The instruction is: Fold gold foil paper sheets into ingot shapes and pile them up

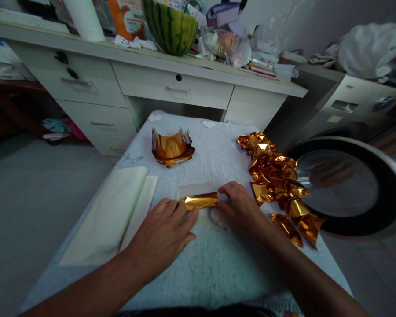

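A narrow strip of folded gold foil paper (201, 201) lies flat on the cloth-covered table, with a pale paper edge (194, 189) showing behind it. At the strip's left end are the bent fingers of my left hand (171, 226), pressing it down; its thumb rests nearer me. My right hand (239, 207) pinches the right end between thumb and fingers. Farther back stands a curved stack of gold foil sheets (172, 147). To the right lies a heap of folded gold foil pieces (273, 171). Left of my left hand are folded cream paper sheets (108, 211).
Behind the table (224, 273) is a white desk (181, 88) with drawers. A cut watermelon (171, 28), an orange package (127, 20) and plastic bags sit on it. On the right, a washing machine's open round door (389, 189) reaches beside the table edge.
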Available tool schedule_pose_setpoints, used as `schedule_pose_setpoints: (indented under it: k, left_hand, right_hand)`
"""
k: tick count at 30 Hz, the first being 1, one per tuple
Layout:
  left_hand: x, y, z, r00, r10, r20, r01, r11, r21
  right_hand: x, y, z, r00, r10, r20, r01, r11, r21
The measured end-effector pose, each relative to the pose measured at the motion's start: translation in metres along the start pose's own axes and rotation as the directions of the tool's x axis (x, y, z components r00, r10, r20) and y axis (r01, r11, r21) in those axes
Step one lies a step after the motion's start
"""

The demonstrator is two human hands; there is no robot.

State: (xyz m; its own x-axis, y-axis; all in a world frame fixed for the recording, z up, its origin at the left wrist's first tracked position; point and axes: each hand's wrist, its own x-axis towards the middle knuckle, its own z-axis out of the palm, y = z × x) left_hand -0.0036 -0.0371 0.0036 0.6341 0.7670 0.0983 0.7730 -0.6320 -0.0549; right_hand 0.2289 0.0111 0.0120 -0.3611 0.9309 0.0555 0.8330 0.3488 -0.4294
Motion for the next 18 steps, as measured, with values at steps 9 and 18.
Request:
schedule_pose_setpoints:
  k: [9,18]
  left_hand:
    - [0.014,0.002,0.009,0.996,0.033,-0.084,-0.039,0.996,-0.074]
    - [0.015,0.006,0.028,0.995,0.053,-0.083,-0.062,0.993,-0.101]
  right_hand:
    - [0.005,-0.002,0.024,0.986,0.106,-0.129,-0.088,0.986,0.140]
    - [0.004,0.001,0.029,0.979,0.126,-0.157,-0.097,0.979,0.180]
